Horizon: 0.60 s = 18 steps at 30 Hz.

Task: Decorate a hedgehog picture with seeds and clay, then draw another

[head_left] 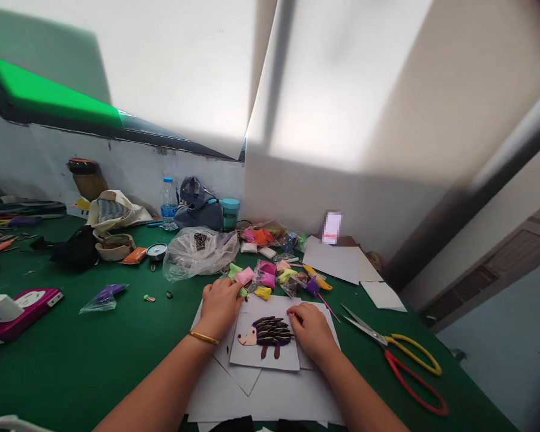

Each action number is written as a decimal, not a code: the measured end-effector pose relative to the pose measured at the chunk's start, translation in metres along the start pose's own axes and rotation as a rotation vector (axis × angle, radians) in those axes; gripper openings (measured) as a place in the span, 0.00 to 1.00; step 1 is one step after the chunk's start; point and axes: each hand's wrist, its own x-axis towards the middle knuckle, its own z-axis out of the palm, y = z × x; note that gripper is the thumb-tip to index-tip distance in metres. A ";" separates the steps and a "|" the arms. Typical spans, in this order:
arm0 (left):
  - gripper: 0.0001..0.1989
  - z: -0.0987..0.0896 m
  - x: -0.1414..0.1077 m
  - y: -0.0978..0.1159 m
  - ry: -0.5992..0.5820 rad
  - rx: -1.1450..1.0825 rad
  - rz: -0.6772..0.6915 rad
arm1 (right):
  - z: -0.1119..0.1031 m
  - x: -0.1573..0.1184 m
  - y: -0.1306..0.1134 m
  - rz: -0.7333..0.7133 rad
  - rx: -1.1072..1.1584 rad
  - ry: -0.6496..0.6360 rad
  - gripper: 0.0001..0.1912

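Hedgehog card (pixel 264 341) — lying between left hand (pixel 220 307) and right hand (pixel 312 331).

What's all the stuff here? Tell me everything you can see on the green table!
hedgehog picture card: 1, white with brown seeds, between the hands
green table: 1, green, under everything
scissors: 1 pair, yellow and red handles, right side
clay packets: many, pink, yellow, orange, purple, behind the card
plastic bag: 1, clear, behind the left hand
water bottle: 1, clear with blue label, by the wall
bangle: 1, gold, left wrist
left hand: 1, on the paper
right hand: 1, on the card's edge
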 end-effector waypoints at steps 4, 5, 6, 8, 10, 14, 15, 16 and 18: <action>0.07 -0.003 0.003 0.004 0.002 0.007 0.011 | 0.000 0.001 -0.001 0.013 -0.006 -0.035 0.09; 0.06 -0.004 0.004 0.003 -0.003 -0.008 0.001 | 0.000 0.001 -0.001 0.017 -0.007 -0.036 0.09; 0.07 -0.005 0.005 0.001 -0.006 -0.032 -0.013 | 0.000 0.001 -0.001 0.020 -0.005 -0.030 0.09; 0.10 -0.007 0.005 -0.001 0.008 -0.115 -0.026 | -0.001 0.001 -0.002 0.022 0.011 0.005 0.10; 0.14 -0.008 0.003 0.000 0.042 -0.262 0.002 | -0.003 0.001 -0.006 0.015 0.047 0.062 0.10; 0.12 -0.012 -0.012 0.021 -0.008 -0.652 0.069 | -0.010 -0.002 -0.022 -0.100 0.244 0.109 0.13; 0.12 -0.014 -0.017 0.029 -0.045 -0.741 0.081 | -0.013 -0.003 -0.027 -0.144 0.315 0.086 0.15; 0.12 -0.016 -0.021 0.037 -0.097 -0.815 0.114 | -0.015 -0.004 -0.032 -0.178 0.379 0.053 0.17; 0.11 -0.020 -0.027 0.049 -0.188 -0.937 0.149 | -0.018 -0.004 -0.042 -0.182 0.471 0.003 0.18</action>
